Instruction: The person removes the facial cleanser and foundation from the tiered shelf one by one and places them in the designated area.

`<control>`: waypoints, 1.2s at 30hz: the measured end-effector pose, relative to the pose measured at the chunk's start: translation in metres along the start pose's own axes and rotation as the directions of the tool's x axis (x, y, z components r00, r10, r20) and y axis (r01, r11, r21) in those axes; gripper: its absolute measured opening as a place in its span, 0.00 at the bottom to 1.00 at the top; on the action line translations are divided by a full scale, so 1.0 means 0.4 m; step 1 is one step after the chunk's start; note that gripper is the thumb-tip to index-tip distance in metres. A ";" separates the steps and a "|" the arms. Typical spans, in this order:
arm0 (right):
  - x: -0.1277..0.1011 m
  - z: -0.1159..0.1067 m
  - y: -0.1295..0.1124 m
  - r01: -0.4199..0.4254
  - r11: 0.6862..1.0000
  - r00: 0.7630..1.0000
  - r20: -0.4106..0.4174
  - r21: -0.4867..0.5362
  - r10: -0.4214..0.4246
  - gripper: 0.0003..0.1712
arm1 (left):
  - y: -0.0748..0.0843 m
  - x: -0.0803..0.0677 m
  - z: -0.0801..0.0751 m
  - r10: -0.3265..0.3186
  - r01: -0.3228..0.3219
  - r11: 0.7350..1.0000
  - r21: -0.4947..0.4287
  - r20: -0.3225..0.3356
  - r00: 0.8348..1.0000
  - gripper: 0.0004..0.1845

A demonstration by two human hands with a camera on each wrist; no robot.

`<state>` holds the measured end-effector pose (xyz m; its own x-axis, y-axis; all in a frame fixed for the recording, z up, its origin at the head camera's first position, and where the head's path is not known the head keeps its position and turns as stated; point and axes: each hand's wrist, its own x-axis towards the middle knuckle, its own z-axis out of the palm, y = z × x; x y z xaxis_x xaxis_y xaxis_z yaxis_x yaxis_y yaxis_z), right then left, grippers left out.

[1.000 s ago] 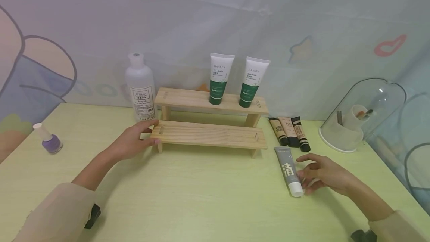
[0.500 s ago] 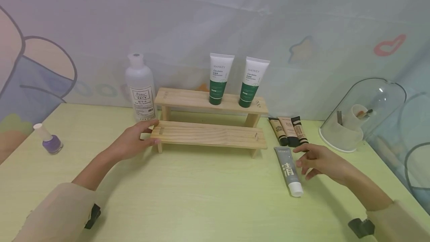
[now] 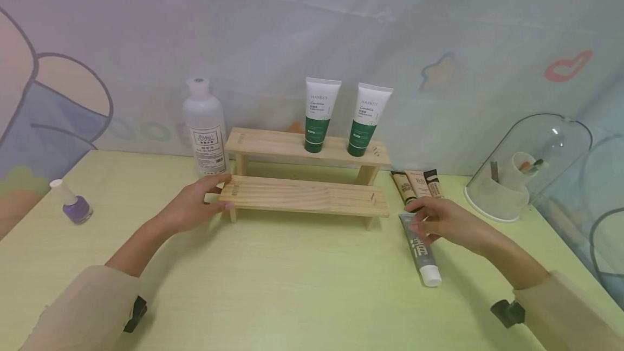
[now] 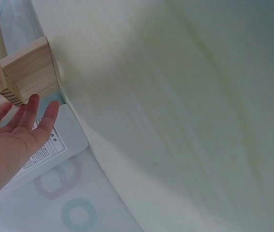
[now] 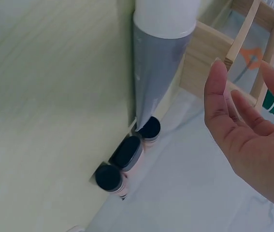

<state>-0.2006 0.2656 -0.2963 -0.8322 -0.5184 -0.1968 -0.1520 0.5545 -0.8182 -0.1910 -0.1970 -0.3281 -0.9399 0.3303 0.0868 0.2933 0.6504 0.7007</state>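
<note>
A two-step wooden rack (image 3: 302, 195) stands at the middle of the yellow-green table (image 3: 292, 286). My left hand (image 3: 220, 193) rests against the left end of its lower shelf, and in the left wrist view its fingers (image 4: 28, 113) lie straight beside the wood (image 4: 28, 67). A grey tube with a white cap (image 3: 421, 253) lies right of the rack. My right hand (image 3: 424, 218) hovers over that tube's far end, just short of three small tubes (image 3: 418, 183). In the right wrist view the hand (image 5: 243, 116) is relaxed and holds nothing, with the grey tube (image 5: 158, 77) and the small tubes' black caps (image 5: 127, 152) beyond it.
Two green-and-white tubes (image 3: 320, 115) stand on the rack's top shelf. A clear bottle (image 3: 205, 126) stands left of the rack by the wall, and a purple nail polish (image 3: 72, 203) sits at the far left. A glass dome (image 3: 526, 164) covers a cup at the right.
My right hand has moved away from the grey tube's cap, up along the tube toward the three small tubes. The left hand and the rack have stayed put.
</note>
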 end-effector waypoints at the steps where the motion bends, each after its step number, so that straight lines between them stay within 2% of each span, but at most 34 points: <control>1: 0.005 0.002 -0.005 0.001 1.000 1.000 -0.001 -0.010 -0.001 0.25 | 0.000 0.000 0.000 0.000 0.000 1.000 -0.001 0.000 1.000 0.35; 11: 0.054 0.031 -0.058 0.062 0.990 0.998 -0.023 -0.124 -0.065 0.21 | 0.002 -0.003 0.001 0.010 -0.010 1.000 -0.002 -0.003 1.000 0.34; 22: 0.111 0.065 -0.121 0.139 0.982 0.989 -0.041 -0.128 -0.145 0.19 | 0.004 -0.001 0.000 0.006 -0.006 1.000 0.001 -0.001 1.000 0.35; 30: 0.157 0.083 -0.165 0.195 0.960 0.973 -0.081 -0.202 -0.215 0.17 | 0.002 -0.001 0.000 0.005 -0.005 1.000 0.001 -0.004 1.000 0.35; 36: 0.188 0.094 -0.199 0.194 0.968 0.971 -0.111 -0.162 -0.213 0.19 | -0.001 0.002 0.001 -0.004 0.004 1.000 0.000 -0.003 1.000 0.34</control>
<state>-0.2309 0.1581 -0.2663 -0.8346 -0.5492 0.0432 -0.3946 0.5414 -0.7424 -0.1916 -0.1966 -0.3284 -0.9415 0.3259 0.0856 0.2895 0.6520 0.7008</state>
